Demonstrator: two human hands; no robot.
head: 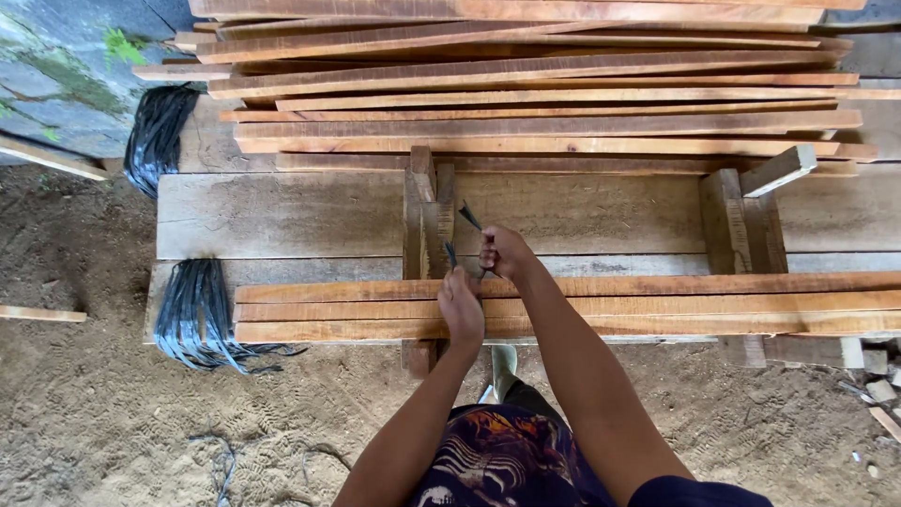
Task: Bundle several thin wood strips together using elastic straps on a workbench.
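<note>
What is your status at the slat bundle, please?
Both hands on the dark strap: left hand low, right hand pulling up. Strap around the slat bundle at the wooden upright. Nothing in the way.

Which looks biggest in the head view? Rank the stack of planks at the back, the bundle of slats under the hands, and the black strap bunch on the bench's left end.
1. Stack of planks
2. Bundle of slats
3. Black strap bunch

The stack lies farther from the camera yet looks largest.
</note>
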